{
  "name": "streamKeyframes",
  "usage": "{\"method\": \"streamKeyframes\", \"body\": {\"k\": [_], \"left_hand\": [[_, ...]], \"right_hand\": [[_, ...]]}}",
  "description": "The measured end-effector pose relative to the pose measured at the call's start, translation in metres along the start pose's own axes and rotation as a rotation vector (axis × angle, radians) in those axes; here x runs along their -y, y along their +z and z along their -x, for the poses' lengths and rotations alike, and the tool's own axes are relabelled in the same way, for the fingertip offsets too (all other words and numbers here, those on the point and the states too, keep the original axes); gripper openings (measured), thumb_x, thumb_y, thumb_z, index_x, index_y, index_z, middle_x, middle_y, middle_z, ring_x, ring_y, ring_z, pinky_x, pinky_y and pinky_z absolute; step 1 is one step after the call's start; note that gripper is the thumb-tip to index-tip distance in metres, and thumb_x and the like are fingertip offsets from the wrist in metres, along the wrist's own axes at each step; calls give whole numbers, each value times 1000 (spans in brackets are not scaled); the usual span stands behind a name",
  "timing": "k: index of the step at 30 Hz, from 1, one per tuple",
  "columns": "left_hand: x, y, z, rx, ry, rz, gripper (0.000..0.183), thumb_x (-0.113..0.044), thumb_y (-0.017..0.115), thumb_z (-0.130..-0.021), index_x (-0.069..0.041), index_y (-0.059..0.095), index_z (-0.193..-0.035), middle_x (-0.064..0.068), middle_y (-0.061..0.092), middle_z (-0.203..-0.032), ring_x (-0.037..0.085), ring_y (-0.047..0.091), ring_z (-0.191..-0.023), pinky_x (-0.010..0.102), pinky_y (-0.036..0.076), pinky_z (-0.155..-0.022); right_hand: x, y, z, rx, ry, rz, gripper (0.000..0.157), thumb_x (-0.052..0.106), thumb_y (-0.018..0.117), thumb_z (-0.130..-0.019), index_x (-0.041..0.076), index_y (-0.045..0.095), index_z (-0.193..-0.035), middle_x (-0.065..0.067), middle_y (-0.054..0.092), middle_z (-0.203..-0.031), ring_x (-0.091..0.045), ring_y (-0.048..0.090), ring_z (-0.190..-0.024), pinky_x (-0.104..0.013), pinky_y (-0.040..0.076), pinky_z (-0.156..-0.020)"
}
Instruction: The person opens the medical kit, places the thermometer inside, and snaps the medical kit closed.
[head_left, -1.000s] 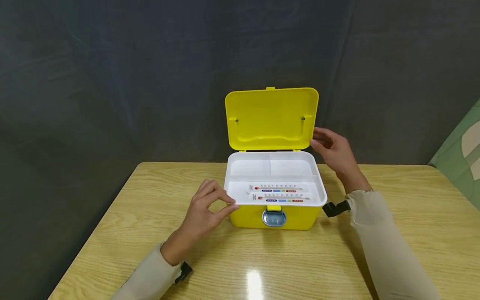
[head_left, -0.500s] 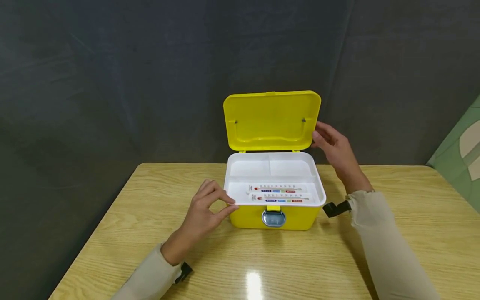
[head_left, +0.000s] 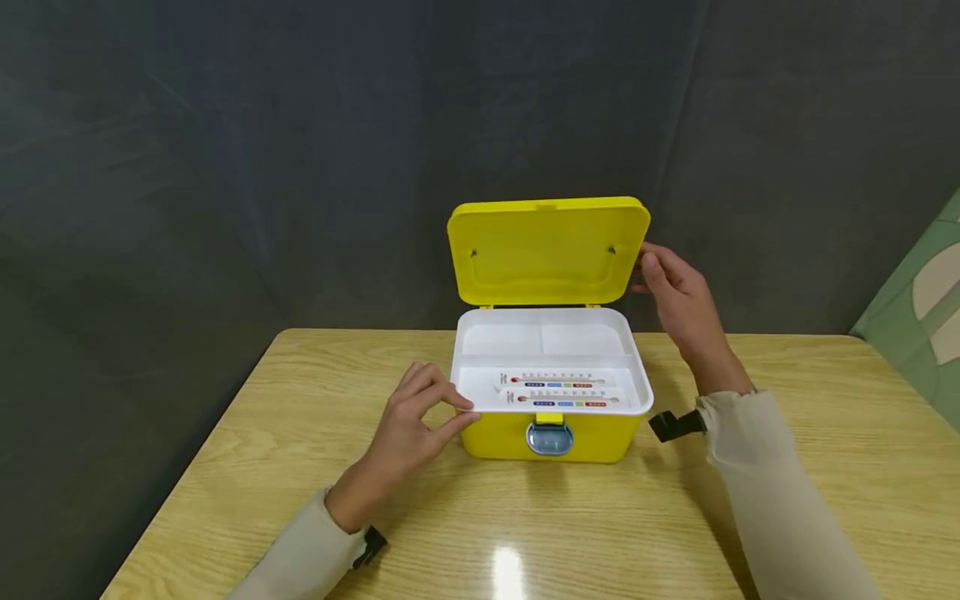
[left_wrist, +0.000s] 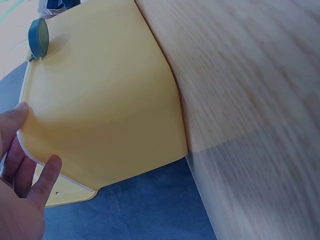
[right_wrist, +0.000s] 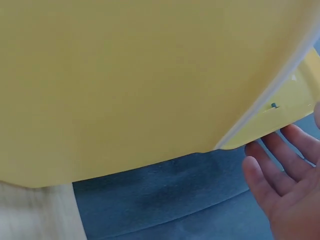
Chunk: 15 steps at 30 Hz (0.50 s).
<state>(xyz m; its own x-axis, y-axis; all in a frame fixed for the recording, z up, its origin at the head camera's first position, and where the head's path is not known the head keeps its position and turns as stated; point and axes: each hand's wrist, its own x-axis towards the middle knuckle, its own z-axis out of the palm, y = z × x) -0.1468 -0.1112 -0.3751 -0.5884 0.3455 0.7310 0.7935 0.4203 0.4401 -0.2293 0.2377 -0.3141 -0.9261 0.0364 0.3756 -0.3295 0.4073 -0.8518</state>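
Note:
A yellow storage box [head_left: 498, 437] stands on the table, its hinged lid [head_left: 551, 254] raised and leaning slightly toward the front. Inside the box's top sits a white compartment tray [head_left: 502, 337]. Two strips with printed thermometer scales [head_left: 562, 400] lie in the tray's front section. My left hand [head_left: 405, 429] pinches the front left corner of the rim between thumb and forefinger; the left wrist view shows its other fingers along the side. My right hand [head_left: 682, 304] is at the lid's right edge, fairly straight fingers [right_wrist: 272, 167] touching its back, the fingertips partly hidden.
A blue-grey clear latch [head_left: 550, 438] hangs on the box front. The wooden table [head_left: 510, 517] reaches to a dark cloth [head_left: 337, 167] close behind the box. A green patterned panel [head_left: 918, 308] is at the far right.
The lid has swung a little forward, its top edge coming down and nearer. My right hand has followed it slightly up and right. The left hand has kept its grip on the corner.

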Motion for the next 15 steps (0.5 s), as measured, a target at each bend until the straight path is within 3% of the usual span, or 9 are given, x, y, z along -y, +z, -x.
{"method": "streamKeyframes", "body": {"k": [5, 11, 15], "left_hand": [[3, 5, -2, 2, 11, 11, 20, -6, 88, -72, -12, 72, -82, 0, 54, -81, 12, 46, -83, 24, 42, -73], [5, 8, -3, -5, 22, 12, 20, -7, 88, -71, -13, 71, -82, -1, 53, -80, 12, 47, -83, 23, 42, -73], [6, 8, -4, -9, 19, 15, 20, -8, 88, -72, -13, 71, -82, -1, 54, -80, 12, 47, -84, 23, 43, -74]], "right_hand": [[6, -3, 4, -48, -32, 66, 48, 43, 40, -106, 21, 48, -147, -8, 55, -141, -22, 51, -121, -10, 44, -88], [13, -5, 11, -132, -104, 136, 44, 37, 46, -105, 16, 54, -142, -9, 60, -135, -4, 56, -108, -8, 44, -85], [19, -7, 13, -200, -160, 162, 39, 32, 52, -102, 14, 60, -136, 7, 66, -120, 3, 55, -97, -9, 43, -84]]}}
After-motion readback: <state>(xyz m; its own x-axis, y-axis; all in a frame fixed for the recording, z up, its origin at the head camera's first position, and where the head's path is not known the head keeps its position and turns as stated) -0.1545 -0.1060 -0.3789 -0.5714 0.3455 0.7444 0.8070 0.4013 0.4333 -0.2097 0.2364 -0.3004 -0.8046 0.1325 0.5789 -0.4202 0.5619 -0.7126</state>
